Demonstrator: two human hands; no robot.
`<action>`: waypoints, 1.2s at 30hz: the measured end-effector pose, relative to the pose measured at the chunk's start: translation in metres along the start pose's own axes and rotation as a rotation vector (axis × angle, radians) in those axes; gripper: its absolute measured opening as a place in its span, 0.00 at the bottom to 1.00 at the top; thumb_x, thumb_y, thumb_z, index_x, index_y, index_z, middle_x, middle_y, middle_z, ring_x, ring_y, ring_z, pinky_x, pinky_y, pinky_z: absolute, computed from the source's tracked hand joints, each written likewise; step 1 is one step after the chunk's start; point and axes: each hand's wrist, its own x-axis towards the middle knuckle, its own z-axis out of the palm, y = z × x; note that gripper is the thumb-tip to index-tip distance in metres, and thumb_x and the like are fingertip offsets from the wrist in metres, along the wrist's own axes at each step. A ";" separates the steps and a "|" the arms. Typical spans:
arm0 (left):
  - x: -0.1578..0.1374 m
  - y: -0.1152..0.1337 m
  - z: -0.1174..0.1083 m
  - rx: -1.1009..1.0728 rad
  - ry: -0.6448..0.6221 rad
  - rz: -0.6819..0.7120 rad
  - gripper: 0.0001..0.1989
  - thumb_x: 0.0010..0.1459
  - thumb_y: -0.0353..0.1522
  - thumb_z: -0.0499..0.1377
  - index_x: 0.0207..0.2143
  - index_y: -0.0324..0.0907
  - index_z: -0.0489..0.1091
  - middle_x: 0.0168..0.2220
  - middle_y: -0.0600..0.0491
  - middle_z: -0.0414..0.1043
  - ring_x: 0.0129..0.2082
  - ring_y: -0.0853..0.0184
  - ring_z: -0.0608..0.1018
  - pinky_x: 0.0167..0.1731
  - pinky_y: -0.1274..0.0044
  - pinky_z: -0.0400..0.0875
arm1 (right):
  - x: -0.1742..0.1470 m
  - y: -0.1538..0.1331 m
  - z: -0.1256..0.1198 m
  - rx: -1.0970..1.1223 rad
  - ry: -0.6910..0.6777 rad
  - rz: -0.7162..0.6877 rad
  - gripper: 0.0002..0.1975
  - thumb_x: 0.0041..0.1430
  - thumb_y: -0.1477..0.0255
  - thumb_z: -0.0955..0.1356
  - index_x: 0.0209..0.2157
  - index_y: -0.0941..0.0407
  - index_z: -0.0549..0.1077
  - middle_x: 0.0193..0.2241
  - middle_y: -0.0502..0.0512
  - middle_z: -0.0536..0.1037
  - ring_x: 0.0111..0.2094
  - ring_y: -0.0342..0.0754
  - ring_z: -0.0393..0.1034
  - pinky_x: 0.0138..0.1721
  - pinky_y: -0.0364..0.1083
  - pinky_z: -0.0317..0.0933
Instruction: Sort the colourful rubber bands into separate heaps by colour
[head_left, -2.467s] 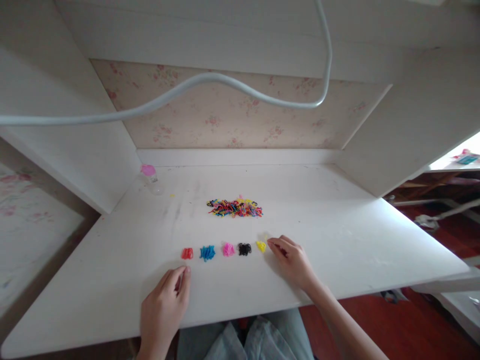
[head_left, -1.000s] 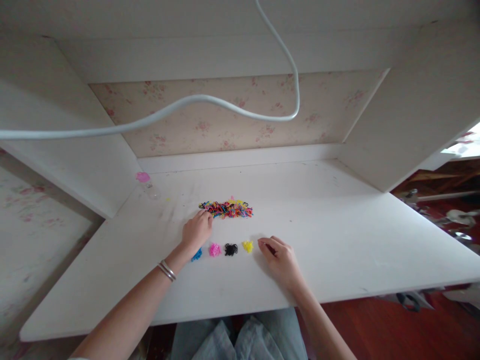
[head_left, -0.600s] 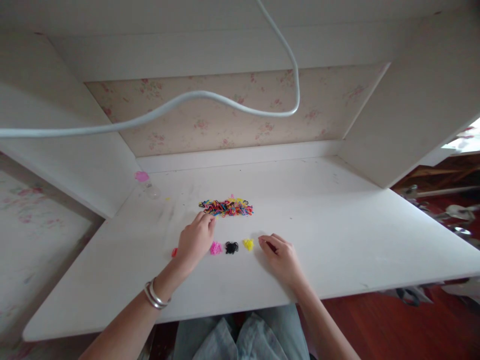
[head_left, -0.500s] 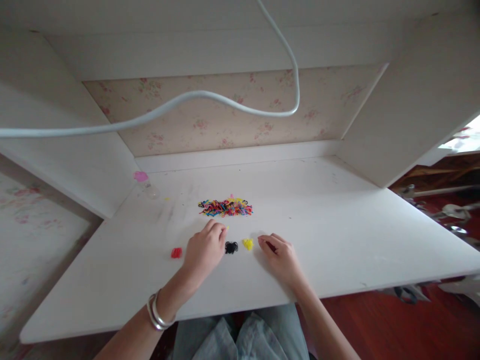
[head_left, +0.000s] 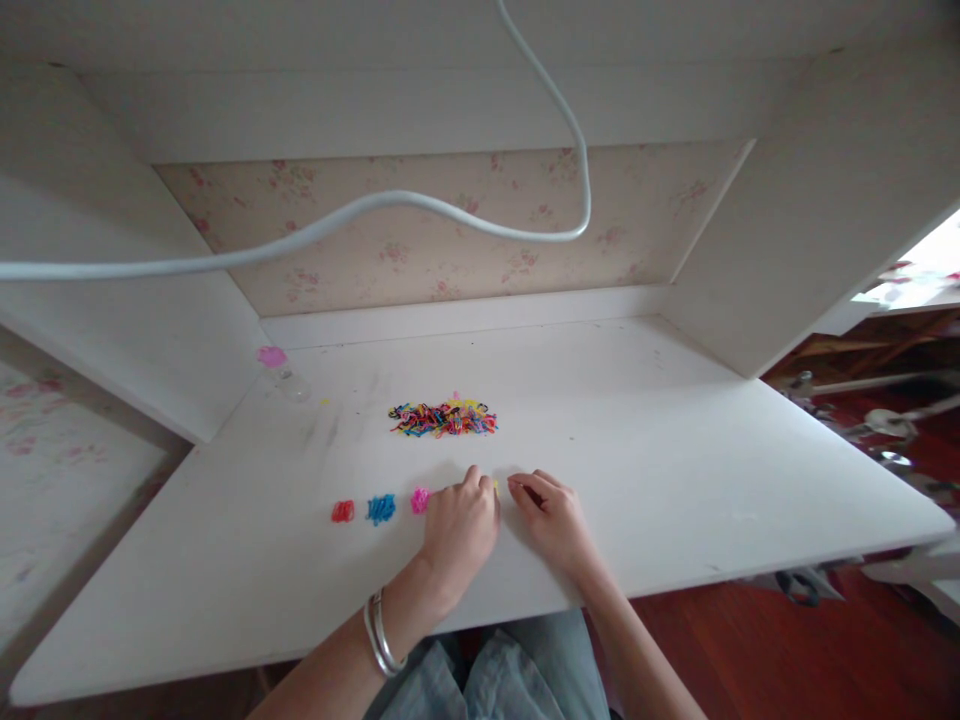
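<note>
Fingers of the left hand (head_left: 459, 525) have slid right from the mixed band pile (head_left: 442, 418) to cover the black and yellow heaps, curled over something yellow, grip unclear. Right hand (head_left: 551, 515) rests loosely curled beside it, holding nothing visible; red (head_left: 343, 511), blue (head_left: 381, 508) and pink (head_left: 419, 499) heaps now show.

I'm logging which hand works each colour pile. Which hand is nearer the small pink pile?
Left. The left hand lies right beside the pink pile, just to its right, while the right hand rests further right, beyond the left hand.
</note>
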 end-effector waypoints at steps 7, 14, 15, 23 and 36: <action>-0.009 -0.004 -0.007 -0.005 0.094 -0.008 0.16 0.64 0.34 0.43 0.33 0.45 0.69 0.32 0.54 0.71 0.26 0.69 0.76 0.21 0.77 0.58 | -0.001 0.003 0.000 0.014 -0.014 0.011 0.15 0.64 0.65 0.61 0.35 0.55 0.77 0.27 0.52 0.73 0.25 0.42 0.64 0.27 0.41 0.55; -0.047 -0.072 -0.017 -0.113 0.356 -0.167 0.12 0.63 0.38 0.49 0.35 0.46 0.70 0.34 0.56 0.74 0.28 0.72 0.75 0.25 0.80 0.61 | -0.001 0.007 -0.001 -0.022 -0.016 0.022 0.16 0.64 0.64 0.61 0.36 0.55 0.77 0.27 0.52 0.72 0.25 0.42 0.63 0.28 0.41 0.54; -0.056 -0.085 -0.015 -0.133 0.402 -0.193 0.12 0.62 0.39 0.50 0.35 0.45 0.70 0.33 0.56 0.74 0.28 0.73 0.75 0.26 0.81 0.62 | -0.001 0.007 -0.001 -0.029 -0.022 0.022 0.16 0.64 0.63 0.61 0.36 0.54 0.77 0.27 0.52 0.72 0.25 0.42 0.64 0.28 0.41 0.55; -0.117 -0.157 0.020 -0.177 0.459 -0.524 0.16 0.62 0.40 0.51 0.25 0.42 0.65 0.20 0.57 0.68 0.20 0.74 0.70 0.22 0.82 0.58 | 0.003 0.006 0.003 -0.049 -0.067 0.073 0.15 0.62 0.62 0.62 0.35 0.53 0.78 0.31 0.52 0.76 0.28 0.44 0.66 0.31 0.42 0.57; -0.124 -0.155 0.040 0.074 0.545 -0.389 0.16 0.61 0.38 0.52 0.21 0.42 0.63 0.18 0.58 0.67 0.17 0.74 0.69 0.21 0.79 0.52 | 0.107 -0.004 0.006 -0.458 -0.140 -0.030 0.15 0.59 0.65 0.61 0.37 0.51 0.79 0.34 0.51 0.79 0.33 0.45 0.70 0.35 0.41 0.59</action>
